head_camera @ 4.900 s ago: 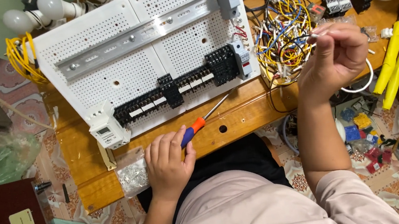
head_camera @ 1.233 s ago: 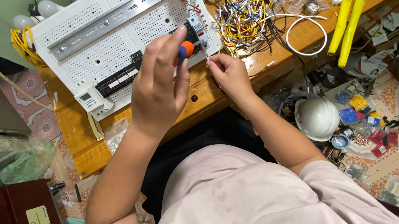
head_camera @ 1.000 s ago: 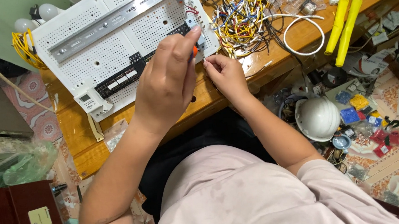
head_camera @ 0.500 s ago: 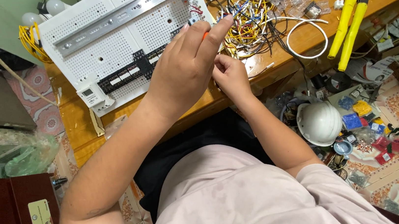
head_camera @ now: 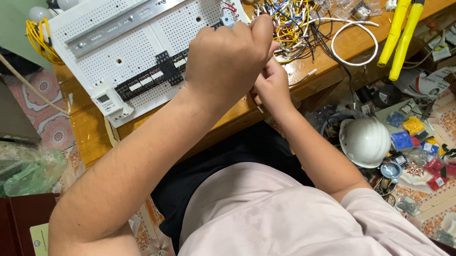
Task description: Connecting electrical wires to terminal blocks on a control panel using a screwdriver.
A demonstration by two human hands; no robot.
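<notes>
Over the wooden bench [head_camera: 344, 48], the person's left hand [head_camera: 229, 60] is curled into a tight fist at the right edge of the white perforated panel [head_camera: 134, 42]; whatever it grips is buried in the palm, so I cannot tell what it holds. Just below it, touching or nearly so, the right hand [head_camera: 271, 86] is pinched narrow, seemingly on a thin pale wire end, though the fist above covers most of it.

As for progress: a silver rail [head_camera: 137, 13] is mounted across the top of the panel and a row of black terminal blocks [head_camera: 149, 80] sits along the lower rail, with a small white module [head_camera: 108, 101] at its left end. I see no wires running between the blocks, so mounting looks largely done and wiring looks barely begun. A tangle of coloured wires [head_camera: 283, 9] lies loose on the bench just right of the panel, beside a white cable loop [head_camera: 352, 44] and yellow-handled cutters [head_camera: 398, 28].

Hard to read: the spot where both hands meet, and the right end of the block row behind the fist. A white hard hat [head_camera: 365, 142] rests on the floor among small scattered parts too small to name.
</notes>
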